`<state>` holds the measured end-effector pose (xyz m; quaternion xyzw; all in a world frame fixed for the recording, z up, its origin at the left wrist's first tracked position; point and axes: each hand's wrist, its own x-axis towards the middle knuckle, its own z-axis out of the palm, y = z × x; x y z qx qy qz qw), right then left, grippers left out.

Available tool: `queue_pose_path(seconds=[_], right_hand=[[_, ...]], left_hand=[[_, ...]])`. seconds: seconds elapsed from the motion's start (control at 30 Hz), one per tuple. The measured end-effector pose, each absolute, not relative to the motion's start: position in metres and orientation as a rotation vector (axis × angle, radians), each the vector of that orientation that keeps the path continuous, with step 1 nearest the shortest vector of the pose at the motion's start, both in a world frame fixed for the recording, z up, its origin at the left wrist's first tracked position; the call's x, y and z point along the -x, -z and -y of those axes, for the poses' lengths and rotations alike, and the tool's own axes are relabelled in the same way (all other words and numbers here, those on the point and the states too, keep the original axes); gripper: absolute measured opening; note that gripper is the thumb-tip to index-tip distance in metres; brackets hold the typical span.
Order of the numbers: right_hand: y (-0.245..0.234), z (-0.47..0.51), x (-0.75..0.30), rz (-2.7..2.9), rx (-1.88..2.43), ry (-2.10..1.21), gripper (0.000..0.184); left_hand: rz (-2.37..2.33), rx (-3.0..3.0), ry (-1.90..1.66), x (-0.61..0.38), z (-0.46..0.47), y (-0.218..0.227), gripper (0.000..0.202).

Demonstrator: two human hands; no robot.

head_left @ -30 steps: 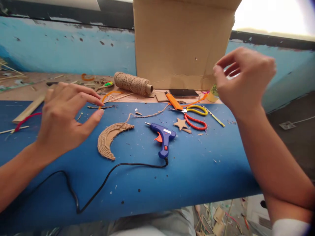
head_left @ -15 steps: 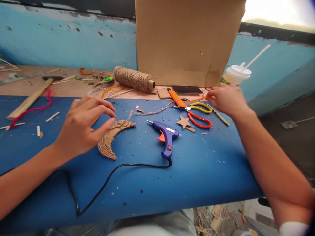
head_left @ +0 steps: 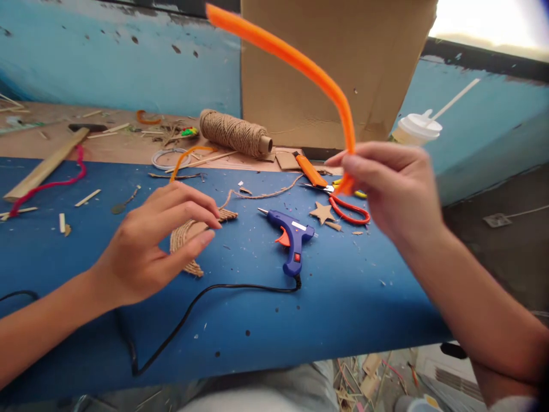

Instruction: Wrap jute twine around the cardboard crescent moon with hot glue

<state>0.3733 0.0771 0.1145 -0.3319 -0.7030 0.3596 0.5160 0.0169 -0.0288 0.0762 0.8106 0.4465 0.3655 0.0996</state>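
My right hand (head_left: 388, 186) is raised above the blue table and pinches the lower end of a long orange pipe cleaner (head_left: 300, 63), which arcs up and to the left. My left hand (head_left: 154, 240) hovers over a crescent-shaped card wrapped in jute twine (head_left: 189, 237), fingers loosely apart, holding nothing. A strand of twine (head_left: 261, 194) runs from the crescent toward the back. A blue hot glue gun (head_left: 289, 234) with an orange trigger lies between my hands, its black cord (head_left: 184, 320) trailing left.
A jute twine spool (head_left: 234, 134), orange utility knife (head_left: 309, 170), red-and-yellow scissors (head_left: 349, 209) and a cardboard star (head_left: 321, 213) lie near a big cardboard box (head_left: 326, 68). A lidded cup (head_left: 416, 129) stands at right. A red pipe cleaner (head_left: 51, 183) and wood sticks lie left.
My right hand dropped to the table near the scissors, took the orange pipe cleaner and lifted it up. My left hand drifted right over the twine crescent.
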Motion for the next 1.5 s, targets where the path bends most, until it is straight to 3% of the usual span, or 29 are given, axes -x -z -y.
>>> queue_pose_path(seconds=[0.1,0.2,0.5,0.67,1.07,1.5], right_hand=[[-0.102,-0.043,-0.332,1.675,0.597,-1.28,0.006],[-0.094,-0.02,-0.314,1.748,0.41,-1.403,0.004],[-0.075,-0.005,-0.307,2.128,0.223,-0.817,0.029],[-0.063,0.0,-0.313,2.324,0.185,-0.405,0.024],[-0.059,0.004,-0.312,2.43,0.157,-0.255,0.022],[-0.068,0.007,-0.309,2.164,0.264,-0.993,0.029]], left_hand=[[-1.194,-2.318,-1.047,-0.027,0.044,-0.074,0.021],[-1.164,-2.144,-0.922,-0.031,0.055,-0.071,0.031],[-1.027,-1.781,-0.847,-0.031,0.057,-0.076,0.029],[-1.087,-1.725,-0.895,-0.038,0.056,-0.076,0.022],[-1.098,-1.698,-0.845,-0.04,0.057,-0.076,0.024],[-1.072,-1.82,-0.753,-0.042,0.056,-0.077,0.016]])
